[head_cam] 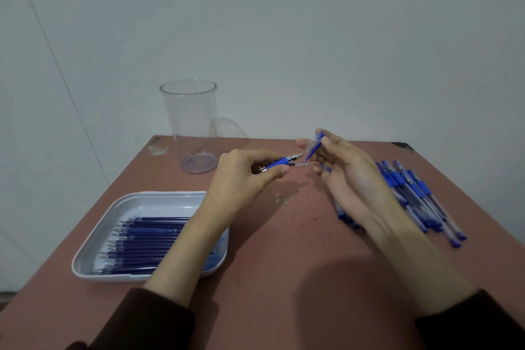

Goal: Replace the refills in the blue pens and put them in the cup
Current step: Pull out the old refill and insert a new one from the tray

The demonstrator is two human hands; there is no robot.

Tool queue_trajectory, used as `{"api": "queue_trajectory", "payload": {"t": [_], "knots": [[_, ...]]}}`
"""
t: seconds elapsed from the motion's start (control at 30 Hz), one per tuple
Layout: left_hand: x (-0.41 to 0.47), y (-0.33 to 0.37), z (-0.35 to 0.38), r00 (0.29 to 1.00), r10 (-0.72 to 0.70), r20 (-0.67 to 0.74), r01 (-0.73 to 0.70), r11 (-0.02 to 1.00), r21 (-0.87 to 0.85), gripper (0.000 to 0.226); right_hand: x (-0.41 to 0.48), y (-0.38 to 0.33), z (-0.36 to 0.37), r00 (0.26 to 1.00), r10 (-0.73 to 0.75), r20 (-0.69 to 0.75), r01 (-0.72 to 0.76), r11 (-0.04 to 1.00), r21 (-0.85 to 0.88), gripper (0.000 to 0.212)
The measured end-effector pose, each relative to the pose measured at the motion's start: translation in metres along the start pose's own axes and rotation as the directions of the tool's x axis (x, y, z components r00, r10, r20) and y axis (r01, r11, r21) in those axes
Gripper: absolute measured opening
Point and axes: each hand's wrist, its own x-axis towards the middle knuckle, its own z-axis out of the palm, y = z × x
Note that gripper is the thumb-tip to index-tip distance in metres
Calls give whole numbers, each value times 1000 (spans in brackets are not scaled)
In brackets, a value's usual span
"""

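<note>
My left hand (pixel 244 176) pinches a blue pen (pixel 279 163) by its grip, metal tip pointing right. My right hand (pixel 349 176) holds up the pen's clear cap with blue clip (pixel 314 145) between thumb and fingers, just right of the tip. A tall clear plastic cup (pixel 191 125) stands at the table's far left with nothing in it. A white tray (pixel 119 207) at the near left holds several dark blue refills (pixel 142 244). A pile of several blue pens (pixel 412 193) lies to the right, partly hidden by my right hand.
The brown table (pixel 284 264) ends at a pale wall behind. A clear lid (pixel 227 128) leans behind the cup. Small crumbs of debris (pixel 281 202) lie mid-table, and a torn patch (pixel 157 148) marks the far left corner.
</note>
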Motion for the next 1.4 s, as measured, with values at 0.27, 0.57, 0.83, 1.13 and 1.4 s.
{"api": "queue_trajectory", "payload": {"t": [0.27,0.57,0.83,1.13,1.4], "knots": [[-1,4,-4,1000,-2,-5,2,1000,9,24,-1,9,5,998,-52,40,59,977,-204,16],[-5,11,-5,999,39,38,-38,999,-27,37,-5,12,5,957,-290,1,273,899,-341,9],[-7,13,-6,993,102,55,-105,993,54,35,-9,17,7,952,-306,19,294,892,-343,7],[-6,21,-21,999,31,18,-32,997,63,36,-4,10,22,955,-298,-3,281,904,-322,8],[35,-25,-104,889,-150,-432,199,977,70,98,58,-38,82,821,-568,-63,521,789,-326,16]]}}
